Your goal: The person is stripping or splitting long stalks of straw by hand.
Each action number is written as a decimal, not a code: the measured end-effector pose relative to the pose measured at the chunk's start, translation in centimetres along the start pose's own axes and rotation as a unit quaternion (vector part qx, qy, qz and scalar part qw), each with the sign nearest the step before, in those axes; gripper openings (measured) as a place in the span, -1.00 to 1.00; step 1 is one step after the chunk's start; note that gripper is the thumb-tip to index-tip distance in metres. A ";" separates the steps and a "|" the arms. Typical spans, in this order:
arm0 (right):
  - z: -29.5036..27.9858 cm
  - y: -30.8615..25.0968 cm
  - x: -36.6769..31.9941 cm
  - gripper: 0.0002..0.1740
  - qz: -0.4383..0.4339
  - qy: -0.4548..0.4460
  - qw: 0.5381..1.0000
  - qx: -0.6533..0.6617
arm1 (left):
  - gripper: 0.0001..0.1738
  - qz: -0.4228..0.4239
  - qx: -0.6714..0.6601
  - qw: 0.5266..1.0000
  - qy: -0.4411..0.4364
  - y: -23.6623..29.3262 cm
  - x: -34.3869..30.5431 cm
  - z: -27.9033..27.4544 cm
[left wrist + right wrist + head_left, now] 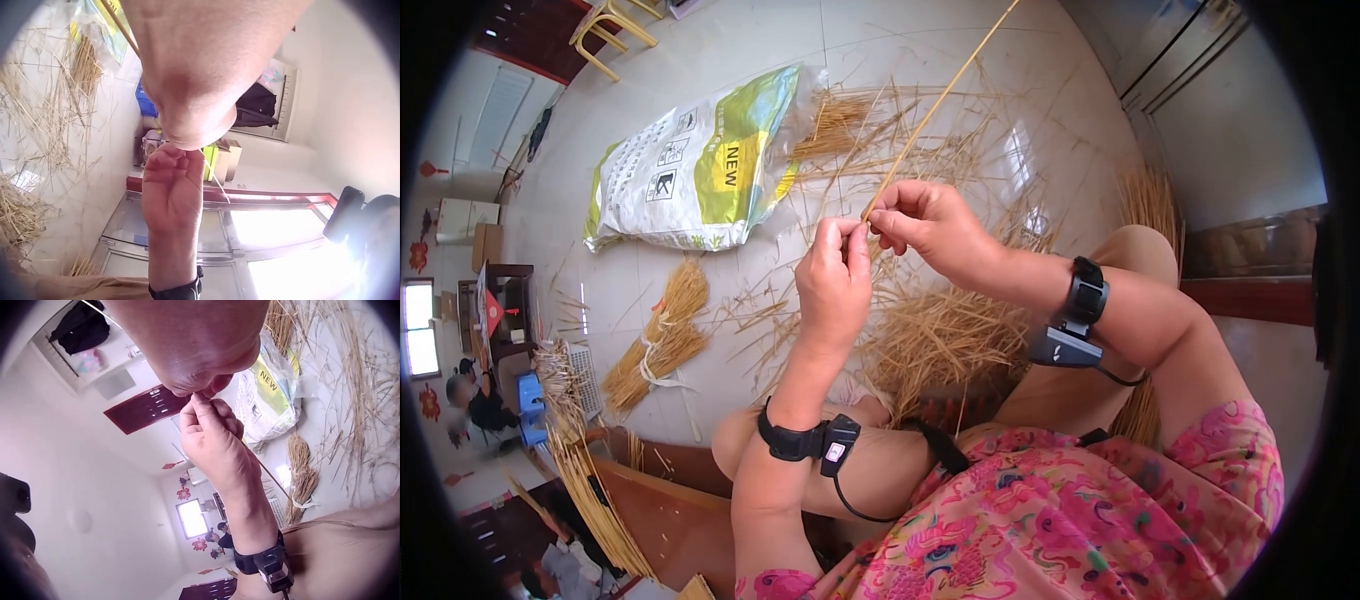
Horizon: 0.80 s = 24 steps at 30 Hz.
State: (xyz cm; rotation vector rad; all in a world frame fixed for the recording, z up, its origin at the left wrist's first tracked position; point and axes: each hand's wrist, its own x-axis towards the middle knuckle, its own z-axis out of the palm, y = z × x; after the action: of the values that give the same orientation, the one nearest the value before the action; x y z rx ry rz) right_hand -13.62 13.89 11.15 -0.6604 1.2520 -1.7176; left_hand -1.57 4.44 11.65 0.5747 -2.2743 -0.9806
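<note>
A long, thin golden straw stalk (940, 100) slants up and away from between two hands in the head view. The left hand (835, 275) pinches it near its lower end with thumb and fingers. Right beside it, the right hand (930, 222) grips the same stalk between thumb and curled fingers, fingertips close to the left hand's. In the left wrist view the right hand (172, 190) faces the near hand, with a thin pale strand (215, 177) sticking out at the fingertips. The left hand's thumb (206, 412) and fingers meet in the right wrist view. The exact pinch point is hidden.
Loose straw (950, 335) lies heaped below the hands and scattered over the tiled floor. A printed plastic bag (690, 165) with more straw at its mouth lies ahead. A tied straw bundle (658, 335) is at left, near a wooden board (665, 510). More straw (1150, 205) stands at right.
</note>
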 end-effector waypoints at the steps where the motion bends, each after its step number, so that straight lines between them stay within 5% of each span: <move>1: 0.0 0.1 0.0 -0.92 -0.002 0.004 1.000 0.002 | -0.93 0.001 0.003 1.000 -0.005 -0.1 0.0 0.0; 4: 0.2 -0.3 0.1 -0.94 -0.005 0.020 1.000 -0.018 | -0.92 -0.047 -0.036 0.998 -0.031 0.2 0.1 0.0; 19: 0.6 -1.6 0.0 -0.89 -0.032 0.005 0.999 -0.005 | -0.94 0.003 -0.004 0.999 -0.034 0.6 0.9 -1.0; 24: -0.6 -1.3 1.0 -0.83 -0.046 0.015 0.999 0.010 | -0.95 0.088 0.083 0.993 0.009 0.2 1.5 -2.2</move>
State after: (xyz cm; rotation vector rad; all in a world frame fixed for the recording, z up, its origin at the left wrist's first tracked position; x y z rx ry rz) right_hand -15.00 13.36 12.07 -0.6919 1.2399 -1.8195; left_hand -1.27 2.58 13.54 0.4391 -2.3576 -0.7034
